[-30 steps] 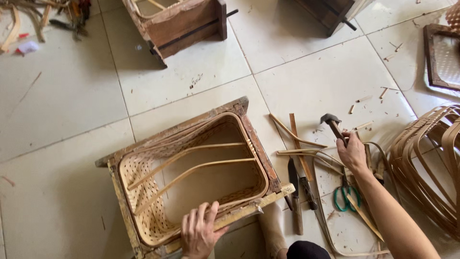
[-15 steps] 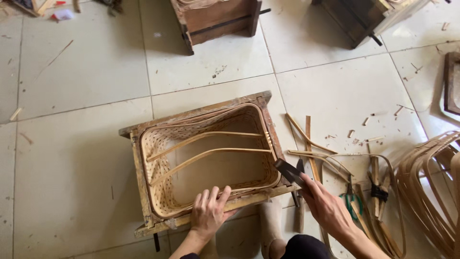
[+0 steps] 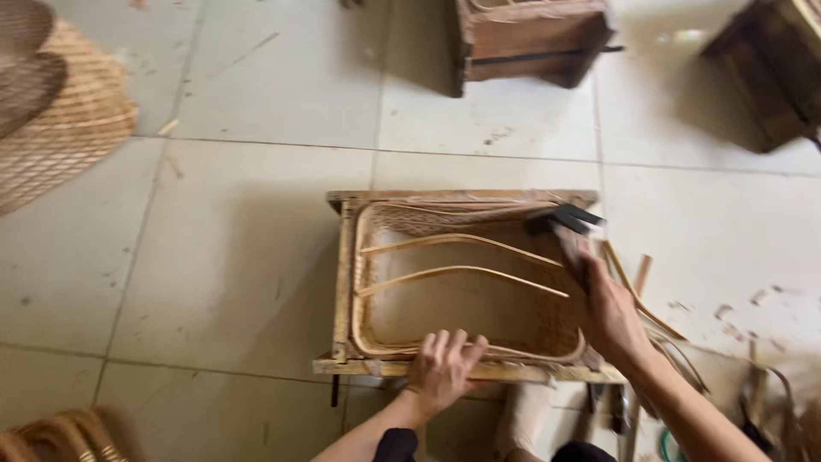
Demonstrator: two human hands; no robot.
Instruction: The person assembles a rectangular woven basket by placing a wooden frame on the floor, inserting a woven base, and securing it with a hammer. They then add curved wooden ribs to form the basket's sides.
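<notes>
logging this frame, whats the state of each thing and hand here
rectangular wooden frame mould: flat on floor, woven bamboo basket inside
dark-headed hammer: raised at frame's far right corner
right hand: gripping hammer
left hand: pressing near rim

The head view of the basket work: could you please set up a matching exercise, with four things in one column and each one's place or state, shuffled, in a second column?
Things:
1. hammer
2. left hand
3. woven basket
4. dark wooden box

Places or states:
A. lies at the left edge of the floor
B. stands on the tiles at the top, beyond the frame
C. rests flat on the near rail of the wooden frame
D. gripped by the right hand over the frame's far right corner

Pairs: 1-D, 2-C, 3-A, 4-B
</notes>
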